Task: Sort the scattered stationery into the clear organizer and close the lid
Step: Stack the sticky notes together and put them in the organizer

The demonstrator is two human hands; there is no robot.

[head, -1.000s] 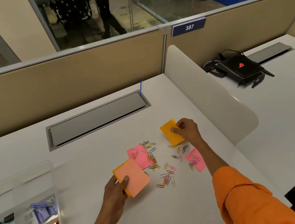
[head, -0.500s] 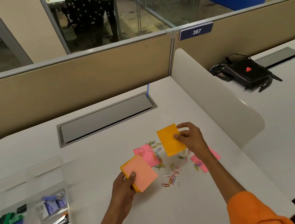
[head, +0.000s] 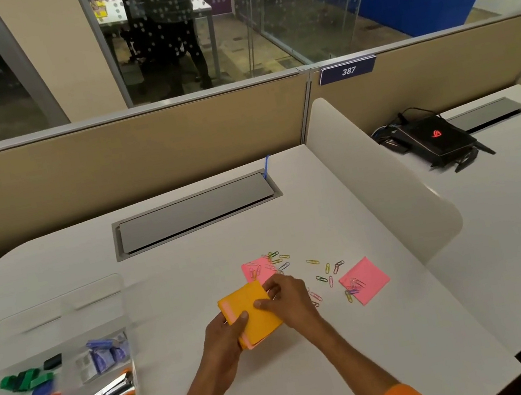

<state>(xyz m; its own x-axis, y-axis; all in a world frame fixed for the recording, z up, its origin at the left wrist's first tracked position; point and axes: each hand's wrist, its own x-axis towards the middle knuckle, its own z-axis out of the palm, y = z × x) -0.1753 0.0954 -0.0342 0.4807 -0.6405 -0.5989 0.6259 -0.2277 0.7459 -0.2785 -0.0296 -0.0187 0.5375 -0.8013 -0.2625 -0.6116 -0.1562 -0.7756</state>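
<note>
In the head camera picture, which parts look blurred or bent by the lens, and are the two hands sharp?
Head view: the clear plastic organizer at the left edge is smeared, its contents soft; the top of the beige partition bows from wide-angle distortion; the left hand and right hand gripping the orange square sticky-note pad are fairly sharp, casting soft shadows on the white desk.

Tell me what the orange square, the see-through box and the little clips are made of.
The orange pad looks like matte paper: a flat stack with pink sheets showing beneath. The clear organizer looks like transparent plastic; its contents show through. The paper clips are probably colour-coated wire, but too small to confirm.
</note>
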